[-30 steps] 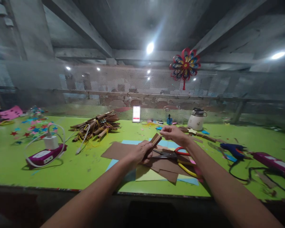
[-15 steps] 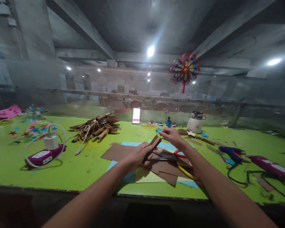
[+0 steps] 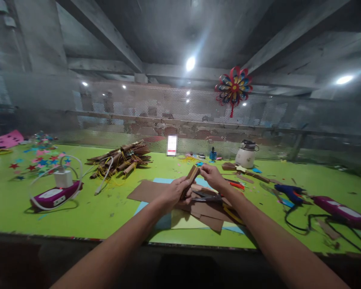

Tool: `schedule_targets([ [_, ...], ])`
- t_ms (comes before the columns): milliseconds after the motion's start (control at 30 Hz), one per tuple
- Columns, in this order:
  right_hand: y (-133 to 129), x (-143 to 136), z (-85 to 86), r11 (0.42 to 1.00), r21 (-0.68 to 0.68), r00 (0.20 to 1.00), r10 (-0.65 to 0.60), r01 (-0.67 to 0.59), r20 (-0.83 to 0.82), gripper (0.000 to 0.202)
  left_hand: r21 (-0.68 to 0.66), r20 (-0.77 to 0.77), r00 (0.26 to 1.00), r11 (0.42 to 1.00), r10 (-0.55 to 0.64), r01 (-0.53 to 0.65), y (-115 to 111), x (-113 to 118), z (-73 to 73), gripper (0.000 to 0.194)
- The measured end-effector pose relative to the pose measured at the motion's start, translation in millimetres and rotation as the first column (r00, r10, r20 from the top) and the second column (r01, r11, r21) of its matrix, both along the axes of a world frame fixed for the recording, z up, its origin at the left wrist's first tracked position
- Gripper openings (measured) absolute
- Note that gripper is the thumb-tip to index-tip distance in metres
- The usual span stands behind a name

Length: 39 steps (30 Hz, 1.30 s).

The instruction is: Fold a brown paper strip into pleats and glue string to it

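A folded strip of brown cardboard (image 3: 193, 175) stands tilted in my left hand (image 3: 178, 191), whose fingers wrap round its lower part. My right hand (image 3: 212, 176) is at the strip's upper right edge with thumb and fingers pinched together; what lies between them, if anything, is too small to make out. Under my hands is a pair of scissors (image 3: 209, 198) with dark blades and red and yellow handles, partly hidden by my right forearm. It lies on brown cardboard pieces (image 3: 144, 192), over light blue and pale yellow sheets (image 3: 180, 220).
On the green table (image 3: 114, 224), a bundle of brown rolls (image 3: 123, 158) with yellow string lies back left. A purple power strip (image 3: 57, 196) and paper stars (image 3: 43, 162) are left. Right are a blue glue gun (image 3: 289, 193), another purple power strip (image 3: 341, 210) and a white bottle (image 3: 245, 155).
My right hand has come closer to the cardboard strip and now meets its upper edge. My left hand has raised the strip slightly and turned it more upright.
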State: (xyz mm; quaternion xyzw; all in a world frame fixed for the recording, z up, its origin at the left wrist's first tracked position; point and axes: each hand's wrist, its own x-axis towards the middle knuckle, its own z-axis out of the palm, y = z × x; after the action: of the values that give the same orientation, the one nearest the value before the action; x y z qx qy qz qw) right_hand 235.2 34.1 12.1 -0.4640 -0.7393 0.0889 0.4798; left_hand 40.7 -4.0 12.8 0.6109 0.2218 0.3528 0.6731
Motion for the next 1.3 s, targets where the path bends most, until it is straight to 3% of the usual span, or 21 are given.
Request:
schedule_targets([
  [167,-9,-26,-13.0,0.996,0.056,0.997,-0.064,0.062,0.036,0.032,-0.018,0.137,0.966,0.976,0.217,-0.217,5,0,0.7,0.025],
  [367,-23,-51,-31.1,0.999,0.040,0.950,-0.043,0.032,0.310,0.023,-0.135,0.244,0.857,0.891,0.455,-0.434,18,-10,4.5,0.013],
  [600,-42,-67,-29.1,0.998,0.055,0.899,-0.026,0.003,0.438,0.015,-0.288,0.331,0.855,0.905,0.400,-0.312,14,-13,18.1,0.010],
  [733,-58,-77,-22.1,0.976,-0.024,0.818,0.193,-0.215,0.541,0.017,-0.261,0.282,0.855,0.892,0.436,-0.369,13,-13,18.7,0.009],
  [900,-98,-82,9.0,0.828,-0.189,0.606,0.524,-0.528,0.599,0.019,-0.195,0.208,0.868,0.889,0.450,-0.414,17,-13,12.9,0.009],
  [967,-108,-81,24.8,0.807,-0.172,0.605,0.546,-0.565,0.579,0.021,-0.161,0.187,0.873,0.891,0.450,-0.425,18,-11,10.4,0.010],
  [1033,-107,-78,35.2,0.875,-0.063,0.743,0.443,-0.480,0.502,0.026,-0.132,0.176,0.869,0.886,0.462,-0.444,18,-8,8.5,0.010],
  [1100,-93,-72,36.4,0.968,0.074,0.920,0.201,-0.238,0.338,0.033,-0.113,0.188,0.865,0.885,0.466,-0.452,17,-6,7.4,0.010],
  [1133,-82,-68,33.7,0.989,0.109,0.964,0.070,-0.101,0.258,0.036,-0.106,0.195,0.867,0.888,0.459,-0.446,16,-4,7.0,0.010],
  [1300,-33,-48,14.5,0.993,-0.027,0.991,-0.114,0.113,-0.067,0.043,-0.035,0.151,0.908,0.920,0.390,-0.390,14,2,3.6,0.011],
])
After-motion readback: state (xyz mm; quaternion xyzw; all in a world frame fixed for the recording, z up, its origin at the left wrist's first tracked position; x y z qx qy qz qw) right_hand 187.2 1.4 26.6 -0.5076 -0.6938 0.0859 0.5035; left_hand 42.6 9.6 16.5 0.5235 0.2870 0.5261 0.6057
